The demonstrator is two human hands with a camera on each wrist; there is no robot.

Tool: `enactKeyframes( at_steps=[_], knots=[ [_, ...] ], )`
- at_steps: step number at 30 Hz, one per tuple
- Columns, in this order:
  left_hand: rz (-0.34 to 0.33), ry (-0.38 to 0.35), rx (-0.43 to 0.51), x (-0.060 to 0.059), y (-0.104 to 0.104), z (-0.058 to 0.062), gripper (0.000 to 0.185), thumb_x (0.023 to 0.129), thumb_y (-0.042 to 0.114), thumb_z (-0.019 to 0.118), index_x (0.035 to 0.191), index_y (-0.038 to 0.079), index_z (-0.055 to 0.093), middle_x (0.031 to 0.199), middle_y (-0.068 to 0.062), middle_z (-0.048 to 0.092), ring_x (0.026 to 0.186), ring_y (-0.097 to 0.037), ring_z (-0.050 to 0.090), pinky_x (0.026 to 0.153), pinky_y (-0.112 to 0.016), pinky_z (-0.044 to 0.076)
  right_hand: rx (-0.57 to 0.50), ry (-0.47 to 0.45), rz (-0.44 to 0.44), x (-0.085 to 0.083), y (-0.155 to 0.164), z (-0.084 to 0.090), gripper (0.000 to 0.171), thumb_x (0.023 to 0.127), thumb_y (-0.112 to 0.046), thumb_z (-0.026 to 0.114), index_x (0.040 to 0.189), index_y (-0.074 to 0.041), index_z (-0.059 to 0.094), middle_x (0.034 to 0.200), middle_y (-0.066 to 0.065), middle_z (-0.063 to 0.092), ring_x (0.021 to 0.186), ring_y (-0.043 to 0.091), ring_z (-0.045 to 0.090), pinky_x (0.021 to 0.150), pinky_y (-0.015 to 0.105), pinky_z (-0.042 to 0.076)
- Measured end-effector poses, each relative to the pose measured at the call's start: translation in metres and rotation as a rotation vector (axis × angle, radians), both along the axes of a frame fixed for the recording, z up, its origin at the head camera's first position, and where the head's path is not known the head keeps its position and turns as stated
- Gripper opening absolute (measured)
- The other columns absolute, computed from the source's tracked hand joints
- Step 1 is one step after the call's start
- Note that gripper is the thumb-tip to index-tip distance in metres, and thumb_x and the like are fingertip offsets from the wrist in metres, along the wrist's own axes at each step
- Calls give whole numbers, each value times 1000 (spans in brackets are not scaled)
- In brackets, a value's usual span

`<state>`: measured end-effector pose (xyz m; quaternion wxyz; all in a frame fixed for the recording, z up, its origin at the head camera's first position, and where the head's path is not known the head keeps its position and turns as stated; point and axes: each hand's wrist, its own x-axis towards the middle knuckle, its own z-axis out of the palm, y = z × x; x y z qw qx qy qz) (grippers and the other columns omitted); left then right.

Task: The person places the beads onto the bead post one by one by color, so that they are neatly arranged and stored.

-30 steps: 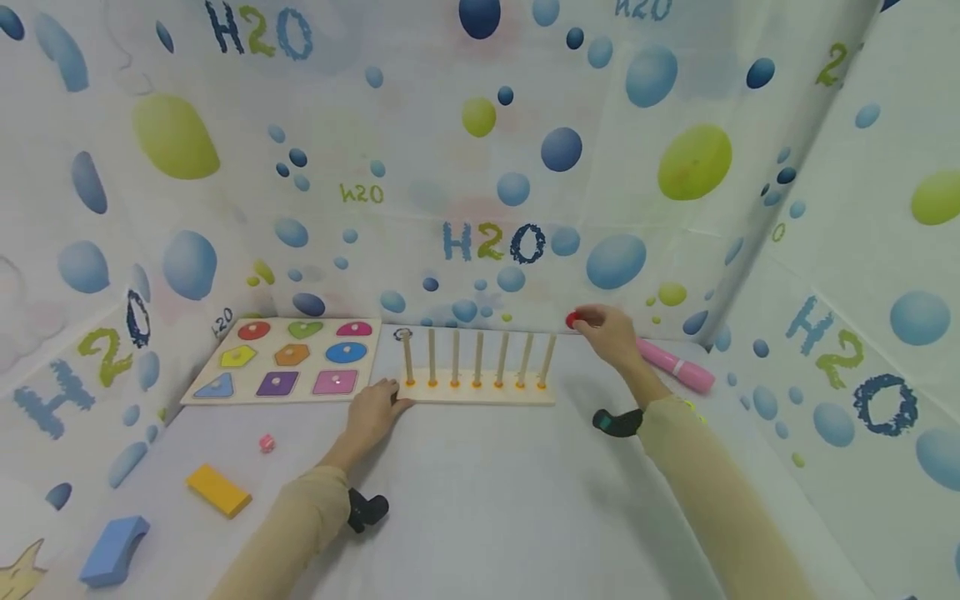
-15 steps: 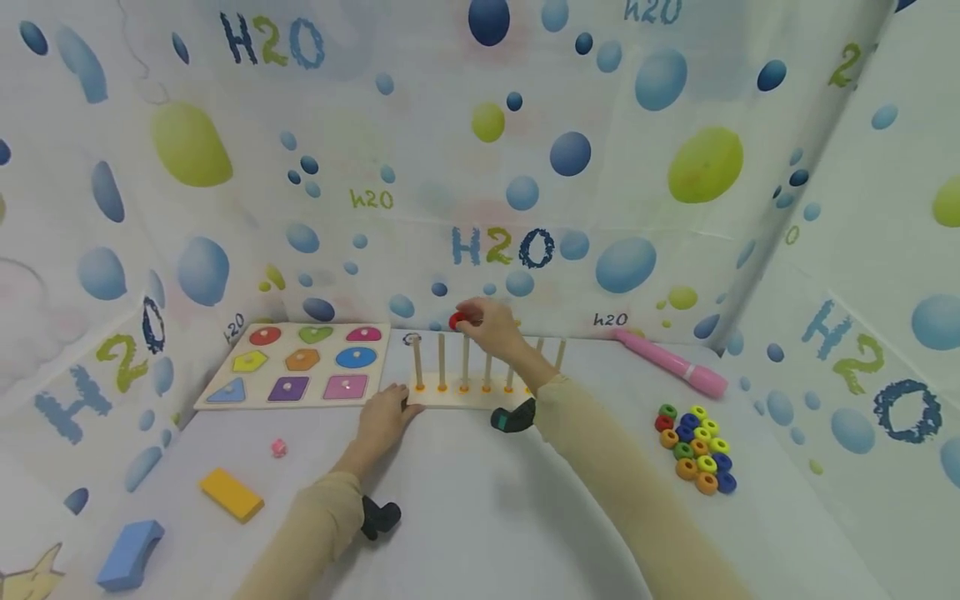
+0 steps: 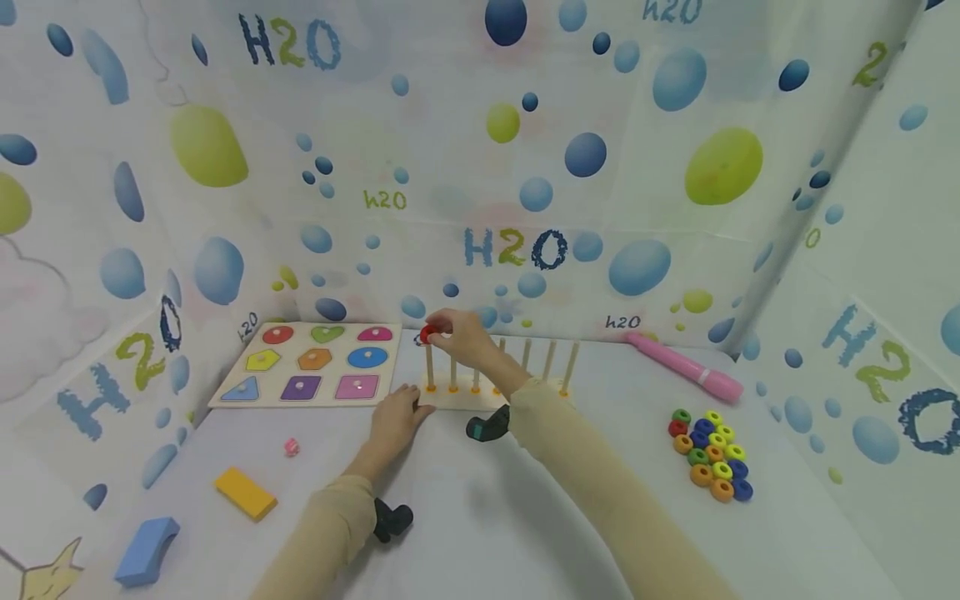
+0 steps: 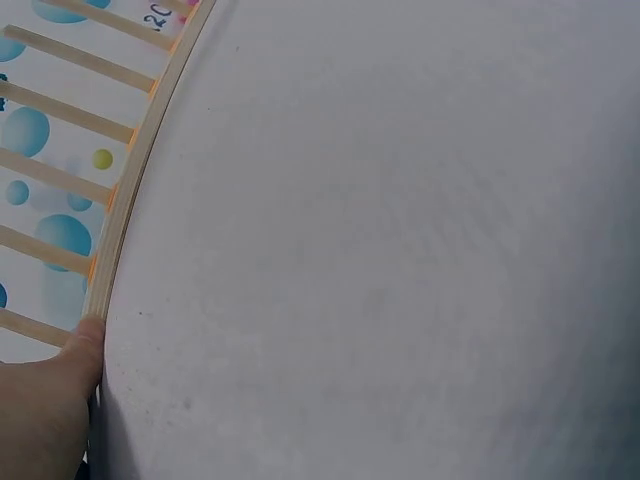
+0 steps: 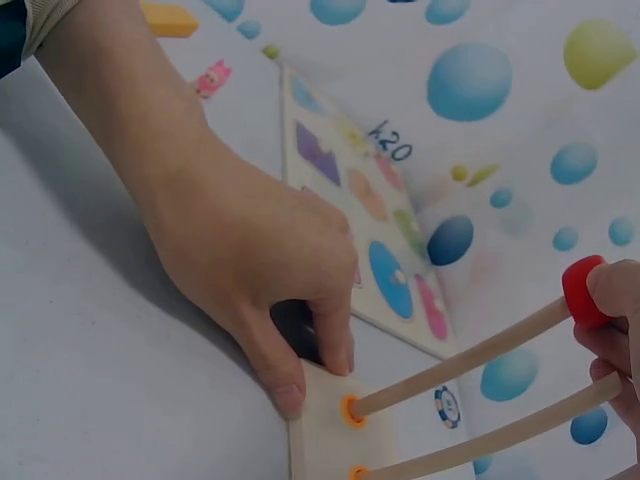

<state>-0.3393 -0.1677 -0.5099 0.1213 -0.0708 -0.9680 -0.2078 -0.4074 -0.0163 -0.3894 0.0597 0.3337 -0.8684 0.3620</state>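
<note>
My right hand (image 3: 467, 340) pinches a red ring bead (image 3: 428, 334) at the top of the leftmost peg of a wooden peg board (image 3: 453, 402). In the right wrist view the red bead (image 5: 584, 290) sits right at the peg's tip, thumb and fingers around it. My left hand (image 3: 393, 418) grips the left end of the board. Its thumb lies along the front edge in the left wrist view, and the fingertips reach over the end. The pegs (image 5: 465, 358) stand upright with orange collars at their feet. My right hand and forearm hide some middle pegs in the head view.
Several coloured ring beads (image 3: 708, 457) lie in a cluster at the right. Behind them is a pink marker-shaped stick (image 3: 686, 367). A shape puzzle board (image 3: 255, 398) stands left of the pegs. A pink die-like piece (image 3: 292, 447), yellow block (image 3: 246, 493) and blue arched block (image 3: 147, 552) lie at left.
My right hand has carried the red bead leftward from beyond the board's right side to the leftmost peg's top. My left hand stays at the board's end. The head view has shifted slightly.
</note>
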Motion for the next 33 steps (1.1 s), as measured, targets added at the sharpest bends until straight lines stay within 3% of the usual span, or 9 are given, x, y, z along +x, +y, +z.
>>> enactKeyframes(
  at_steps=[10, 19, 25, 30, 33],
  knots=[
    [-11, -3, 21, 2, 6, 1, 45, 86, 30, 69, 115, -4, 63, 121, -24, 60, 118, -39, 52, 96, -52, 44, -1, -8, -12, 2, 6, -3, 28, 91, -11, 62, 118, -2, 61, 112, 11, 67, 102, 18, 63, 90, 24, 50],
    [-4, 51, 31, 2, 1, -2, 43, 84, 28, 72, 111, -5, 65, 117, -25, 61, 112, -41, 56, 92, -53, 47, -125, -10, -51, -2, 33, 9, 28, 91, -7, 62, 118, 0, 60, 113, 12, 65, 102, 19, 63, 86, 19, 50],
    [-3, 46, 21, 3, -2, -1, 39, 84, 27, 72, 106, -5, 65, 115, -26, 62, 108, -42, 58, 90, -54, 48, -251, 33, -195, -14, 91, 16, 26, 89, -5, 64, 112, 5, 61, 105, 14, 68, 96, 23, 65, 84, 23, 53],
    [-4, 39, 23, 1, 0, 0, 40, 85, 27, 72, 108, -5, 65, 117, -27, 60, 109, -43, 57, 90, -54, 47, -306, 37, -393, -17, 158, 18, 26, 90, -12, 64, 112, 2, 63, 106, 12, 68, 98, 23, 64, 88, 29, 52],
    [-9, 39, 20, -1, 1, 0, 42, 85, 27, 72, 109, -5, 64, 118, -28, 59, 110, -43, 56, 91, -55, 47, -325, 66, -512, -15, 199, 10, 24, 90, -14, 64, 109, 0, 65, 104, 13, 68, 96, 25, 64, 87, 34, 52]
  ],
)
